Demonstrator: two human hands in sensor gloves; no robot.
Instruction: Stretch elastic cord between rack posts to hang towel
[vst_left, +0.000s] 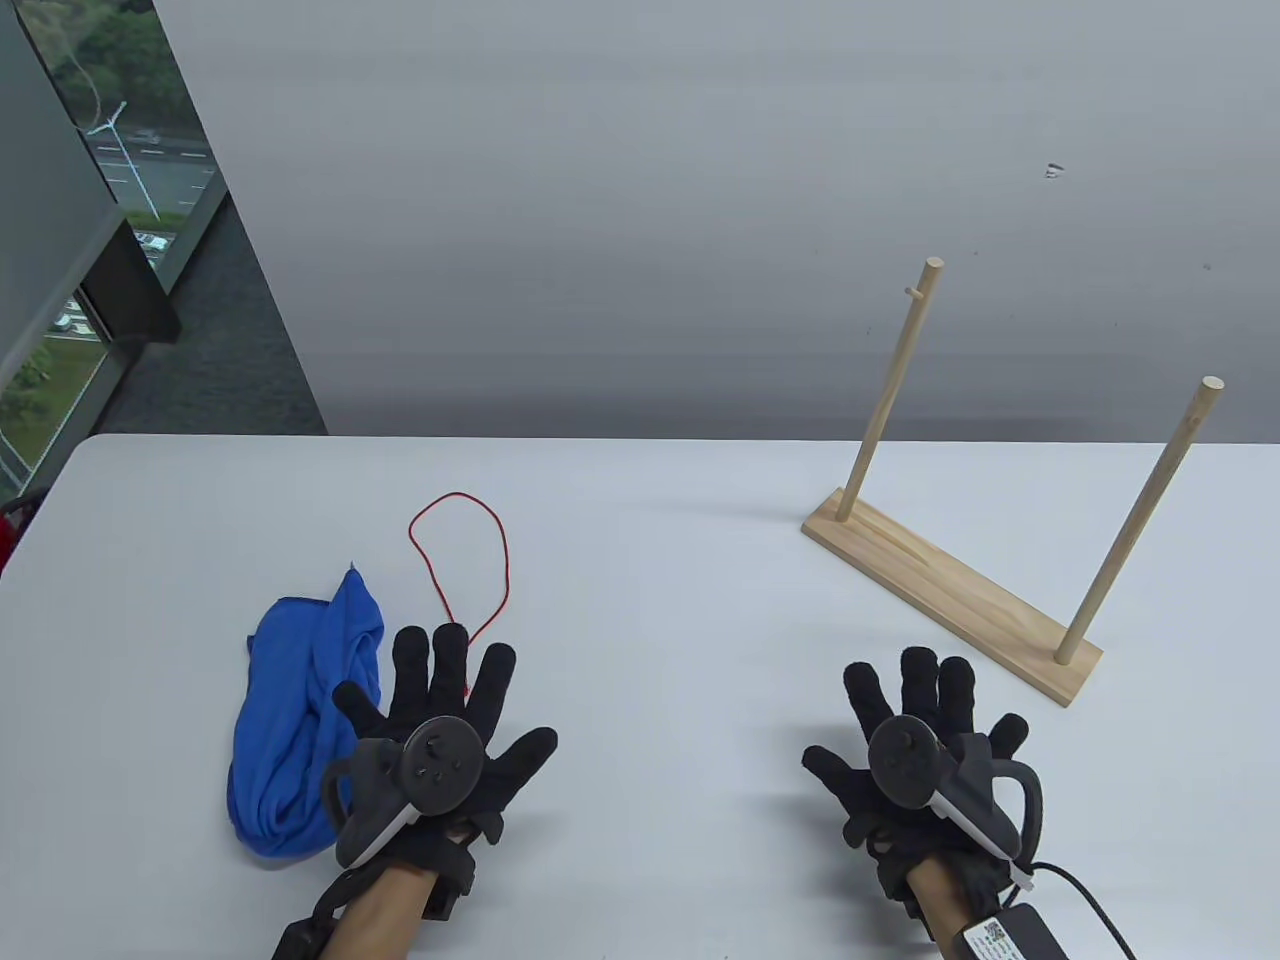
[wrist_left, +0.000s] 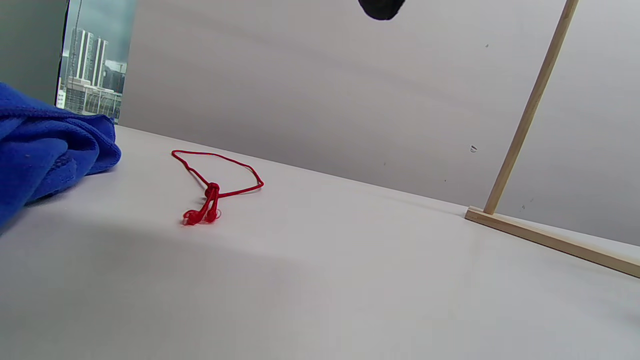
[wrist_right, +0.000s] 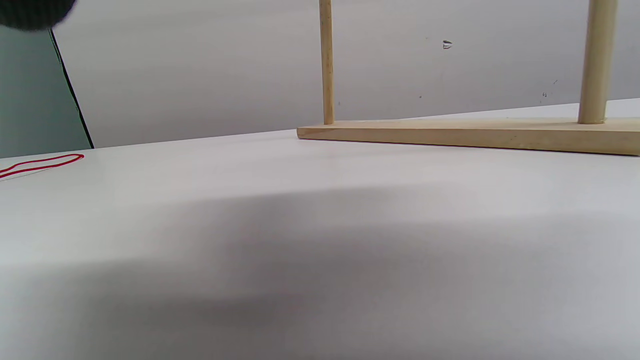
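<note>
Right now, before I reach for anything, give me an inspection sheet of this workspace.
Surface: white table, bare patches matte.
Job's things: thin red elastic cord lying looped and knotted; crumpled blue towel beside it; wooden two-post rack upright, no cord on it.
Clutter: nothing seen.
Grippers: left hand and right hand spread flat, holding nothing.
Cables: black lead from right wrist.
Surroundings: grey wall; window at left.

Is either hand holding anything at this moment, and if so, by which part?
Nothing is held. The left hand and right hand are spread open, palms down. The red cord lies loose on the table, untouched in the left wrist view.
</note>
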